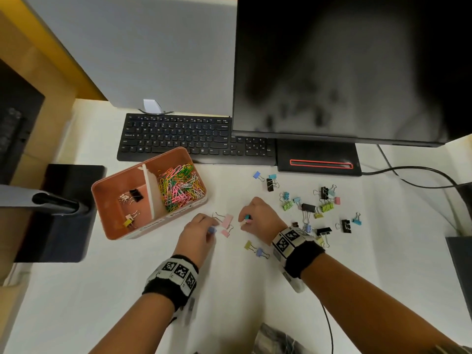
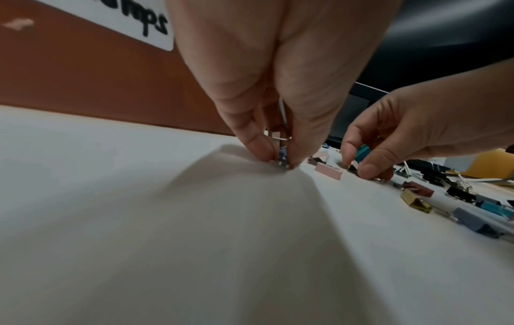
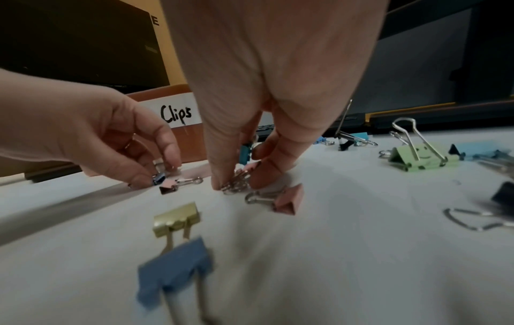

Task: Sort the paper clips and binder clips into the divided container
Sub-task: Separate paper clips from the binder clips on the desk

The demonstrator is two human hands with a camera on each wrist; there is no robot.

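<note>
- Left hand [image 1: 198,235], frame centre, pinches a small blue binder clip [image 2: 283,157] against the table [image 1: 127,290].
- Right hand [image 1: 258,217] pinches a teal binder clip [image 3: 245,152].
- Divided container [image 1: 122,235], left of centre: paper clips [image 1: 180,186] fill its right compartment, a few binder clips [image 1: 132,200] its left.

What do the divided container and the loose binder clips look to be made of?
Divided container: probably matte orange-brown plastic, going by its rounded corners and thin white divider. Green binder clip: painted sheet metal, folded with sharp creases, carrying shiny bare wire handles. Paper clips: wire, apparently colour-coated.
</note>
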